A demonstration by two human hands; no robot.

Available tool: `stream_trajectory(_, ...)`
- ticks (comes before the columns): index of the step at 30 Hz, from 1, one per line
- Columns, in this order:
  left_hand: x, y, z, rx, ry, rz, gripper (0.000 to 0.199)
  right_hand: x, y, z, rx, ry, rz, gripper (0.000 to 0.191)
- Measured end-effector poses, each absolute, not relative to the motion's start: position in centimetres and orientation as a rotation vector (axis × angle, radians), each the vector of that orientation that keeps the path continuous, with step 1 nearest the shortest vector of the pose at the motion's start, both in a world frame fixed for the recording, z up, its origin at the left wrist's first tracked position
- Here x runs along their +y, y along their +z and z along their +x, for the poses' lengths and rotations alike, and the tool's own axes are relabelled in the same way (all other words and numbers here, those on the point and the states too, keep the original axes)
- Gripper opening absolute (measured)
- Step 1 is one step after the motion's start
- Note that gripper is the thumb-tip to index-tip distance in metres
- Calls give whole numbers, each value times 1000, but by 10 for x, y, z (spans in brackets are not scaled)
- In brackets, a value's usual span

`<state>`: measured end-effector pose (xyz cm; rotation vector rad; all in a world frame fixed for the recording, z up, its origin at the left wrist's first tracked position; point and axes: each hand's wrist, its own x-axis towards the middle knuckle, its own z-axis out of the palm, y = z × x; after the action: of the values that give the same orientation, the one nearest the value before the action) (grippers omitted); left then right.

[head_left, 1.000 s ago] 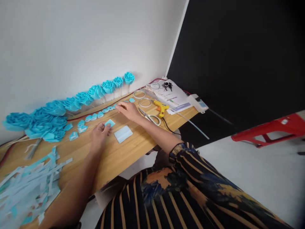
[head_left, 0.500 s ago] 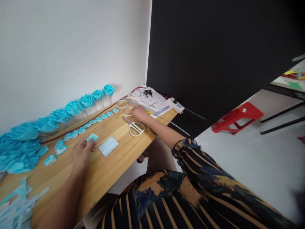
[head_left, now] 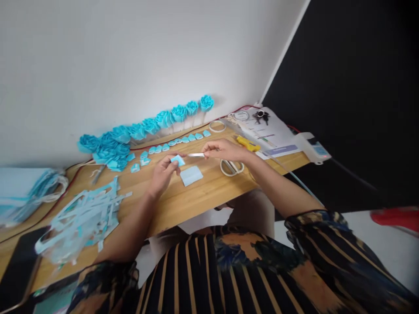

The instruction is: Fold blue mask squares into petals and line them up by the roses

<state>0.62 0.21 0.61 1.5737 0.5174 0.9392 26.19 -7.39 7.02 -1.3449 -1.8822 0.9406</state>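
My left hand (head_left: pixel 164 174) pinches a small folded blue fabric piece (head_left: pixel 178 160) between thumb and fingers. My right hand (head_left: pixel 224 149) grips a thin white tape roll (head_left: pixel 196 155), seen nearly edge-on, close to the left fingers. Below them on the table lies a flat light-blue fabric rectangle (head_left: pixel 191 175). Scissors with white handles (head_left: pixel 231 167) rest under the right wrist, partly hidden by it. Another white tape roll (head_left: pixel 218 126) lies flat behind the right hand. A row of small folded blue pieces (head_left: pixel 166 148) runs along behind both hands.
Blue fabric roses (head_left: pixel 164 118) line the wall. Cut strips (head_left: pixel 85 213), a phone (head_left: pixel 21 261) and stacked blue sheets (head_left: pixel 19 192) occupy the left. A yellow-handled tool (head_left: pixel 248 144), keys (head_left: pixel 261 115), printed paper (head_left: pixel 278 126) and a white device (head_left: pixel 312 148) are at right.
My right hand has lifted one tape roll off the table and brought it towards the left hand. The left hand still holds the folded piece. The view has swung left.
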Motion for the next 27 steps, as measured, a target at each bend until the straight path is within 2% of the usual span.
stream_trajectory(6, -5, 16, 6, 440, 969, 1820, 30, -75, 70, 238, -1948, 873, -1425, 23)
stream_trajectory(11, -7, 9, 9, 357, 852, 1886, 23, -73, 68, 229, -1986, 770, -1487, 22)
stream_trajectory(16, -9, -2, 13, 377, 760, 1785, 25, -75, 69, 227, -1927, 805, -1427, 23)
stream_trajectory(21, -17, 11, 11, 327, 689, 1651, 30, -80, 74, 222, -1951, 696, -1392, 21)
stream_trajectory(24, -18, 16, 10, 342, 759, 1704, 28, -85, 77, 219, -1991, 490, -1355, 19)
stream_trajectory(27, -16, 16, 10, 415, 975, 1849, 24, -92, 78, 219, -1938, 164, -1313, 21)
